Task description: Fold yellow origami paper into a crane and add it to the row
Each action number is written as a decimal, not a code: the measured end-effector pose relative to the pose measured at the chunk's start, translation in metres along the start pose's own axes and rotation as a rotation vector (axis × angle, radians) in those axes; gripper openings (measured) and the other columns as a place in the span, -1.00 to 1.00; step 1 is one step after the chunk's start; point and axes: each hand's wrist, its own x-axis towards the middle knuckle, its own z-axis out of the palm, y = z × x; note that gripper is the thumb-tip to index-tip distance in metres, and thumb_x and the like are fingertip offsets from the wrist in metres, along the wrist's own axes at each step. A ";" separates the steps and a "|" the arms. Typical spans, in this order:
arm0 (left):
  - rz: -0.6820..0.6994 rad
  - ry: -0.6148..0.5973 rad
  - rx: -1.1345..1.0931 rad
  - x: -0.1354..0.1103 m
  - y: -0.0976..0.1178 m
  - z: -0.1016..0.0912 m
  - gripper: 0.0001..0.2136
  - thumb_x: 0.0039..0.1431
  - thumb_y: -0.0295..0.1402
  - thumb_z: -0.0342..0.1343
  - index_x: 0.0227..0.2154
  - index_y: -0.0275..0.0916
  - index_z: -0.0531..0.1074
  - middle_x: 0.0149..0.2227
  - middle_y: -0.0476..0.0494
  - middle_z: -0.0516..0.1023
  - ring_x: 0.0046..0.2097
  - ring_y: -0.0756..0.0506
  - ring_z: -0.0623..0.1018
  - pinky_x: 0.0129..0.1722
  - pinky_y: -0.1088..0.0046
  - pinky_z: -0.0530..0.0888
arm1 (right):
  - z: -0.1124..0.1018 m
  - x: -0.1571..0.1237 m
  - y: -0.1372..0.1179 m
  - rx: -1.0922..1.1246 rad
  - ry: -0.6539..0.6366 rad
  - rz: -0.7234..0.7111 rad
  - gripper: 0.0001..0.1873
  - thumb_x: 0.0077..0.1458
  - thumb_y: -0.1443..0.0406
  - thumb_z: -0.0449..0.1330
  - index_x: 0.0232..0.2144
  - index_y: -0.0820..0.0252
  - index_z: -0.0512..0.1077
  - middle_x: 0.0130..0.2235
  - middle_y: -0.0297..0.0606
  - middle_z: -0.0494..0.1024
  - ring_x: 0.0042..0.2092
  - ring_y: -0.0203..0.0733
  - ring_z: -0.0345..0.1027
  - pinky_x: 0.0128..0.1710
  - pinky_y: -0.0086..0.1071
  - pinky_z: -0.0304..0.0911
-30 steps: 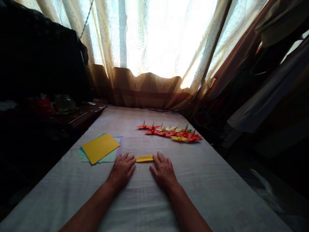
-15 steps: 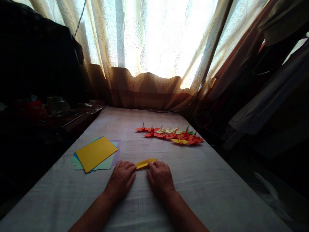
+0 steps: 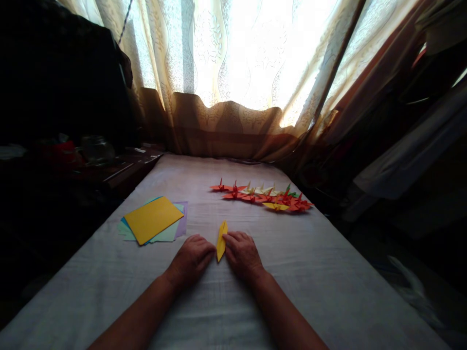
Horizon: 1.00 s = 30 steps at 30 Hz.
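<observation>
A narrow folded yellow paper (image 3: 221, 240) stands lengthwise, pointing away from me, on the cloth-covered table (image 3: 328, 282). My left hand (image 3: 191, 260) and my right hand (image 3: 242, 253) sit on either side of it, fingers curled, pinching its lower end between them. A row of several finished paper cranes (image 3: 266, 196), mostly red and orange with some pale and yellow ones, lies beyond my right hand. A stack of coloured paper sheets (image 3: 153, 219) with a yellow sheet on top lies to the left of my left hand.
Lace and brown curtains (image 3: 233, 87) hang over a bright window behind the table. A dark cluttered side table (image 3: 95, 160) with a glass jar stands at the left. Dark cloth hangs at the right.
The yellow folded paper lay crosswise between my hands; it has been turned to point away from me. Both hands have drawn closer together around it.
</observation>
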 end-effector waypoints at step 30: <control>-0.157 -0.127 0.215 0.028 0.000 -0.003 -0.86 0.28 -0.29 0.07 -0.20 -0.09 0.52 -0.02 -0.05 0.60 0.14 -0.24 0.43 0.29 -0.11 -0.02 | -0.005 -0.021 -0.008 -0.052 -0.277 -0.172 -0.52 0.29 0.34 0.03 0.20 -0.13 0.34 0.29 -0.29 0.30 0.34 0.07 0.02 0.24 -0.05 -0.02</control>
